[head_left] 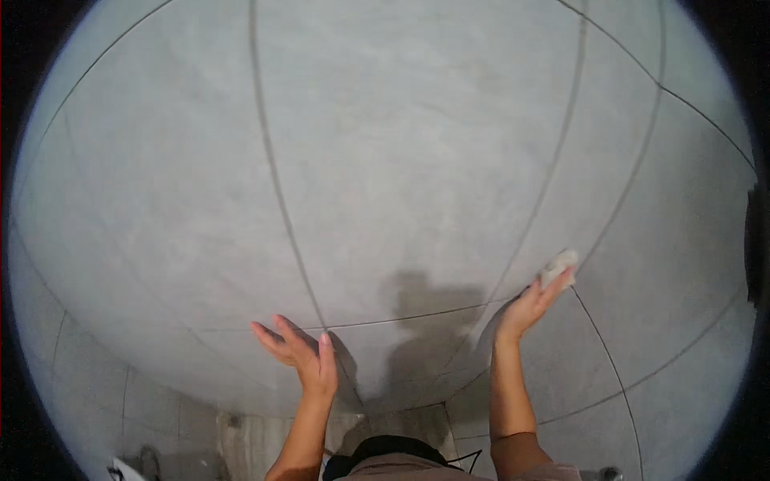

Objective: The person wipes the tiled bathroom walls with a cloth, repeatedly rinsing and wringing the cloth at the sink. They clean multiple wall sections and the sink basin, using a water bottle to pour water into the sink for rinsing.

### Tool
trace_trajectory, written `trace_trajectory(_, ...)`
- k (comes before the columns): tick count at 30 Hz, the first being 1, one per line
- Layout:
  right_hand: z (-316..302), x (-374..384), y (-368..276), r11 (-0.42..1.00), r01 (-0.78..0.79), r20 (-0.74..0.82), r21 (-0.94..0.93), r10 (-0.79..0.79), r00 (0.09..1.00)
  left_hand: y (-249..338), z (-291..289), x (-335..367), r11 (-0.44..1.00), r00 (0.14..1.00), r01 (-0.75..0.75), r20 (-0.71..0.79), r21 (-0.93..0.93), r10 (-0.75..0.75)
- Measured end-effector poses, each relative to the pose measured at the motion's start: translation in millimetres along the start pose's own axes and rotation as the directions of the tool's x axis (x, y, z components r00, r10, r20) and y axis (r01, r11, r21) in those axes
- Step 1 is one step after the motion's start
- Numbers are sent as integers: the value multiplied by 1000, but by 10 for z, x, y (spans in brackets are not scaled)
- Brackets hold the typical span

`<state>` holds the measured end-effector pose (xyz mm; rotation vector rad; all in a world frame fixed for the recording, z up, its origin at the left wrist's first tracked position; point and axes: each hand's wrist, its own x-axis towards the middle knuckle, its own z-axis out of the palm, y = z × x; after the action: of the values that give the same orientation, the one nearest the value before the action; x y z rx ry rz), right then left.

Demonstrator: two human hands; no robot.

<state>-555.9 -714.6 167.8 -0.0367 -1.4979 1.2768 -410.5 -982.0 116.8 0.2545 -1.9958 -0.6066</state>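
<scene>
A grey tiled wall (417, 160) with dark joint lines fills most of the head view. My right hand (529, 306) is closed on a crumpled whitish cloth (559, 268), which rests against the wall near the corner at the right. Part of the cloth is hidden behind the fingers. Further left, my left hand (301, 353) has its fingers spread and its thumb apart, with nothing in it. It is close to the wall beside a joint crossing; whether it touches the tile I cannot tell.
A second tiled wall (674, 264) meets the first at the right, with a dark object (754, 244) at its far edge. Below is a light floor (253, 441). A round metal fitting (611, 474) shows at the lower right, and a white-edged object (124, 469) at the lower left.
</scene>
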Motion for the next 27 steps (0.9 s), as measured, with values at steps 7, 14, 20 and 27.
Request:
trace_trajectory(7, 272, -1781, -12, 501, 862, 386, 82, -813, 436, -372, 266, -169, 985, 1000, 1, 11, 175, -3)
trace_trajectory(14, -141, -2467, 285, 871, 335, 741, 359, -484, 465, 12, 112, -197, 973, 900, 39, 416, 227, -133)
trace_trajectory(20, -790, -3141, -258, 351, -806, 796, -477, 561, -227, -409, -980, -1363, 808, 598, 501, 551, 309, -582)
trace_trajectory(27, -1422, -4313, -1425, -136, -625, 600, -769, 183, -779, -747, -2953, -2433, 474, 353, 772, 335, 423, -874)
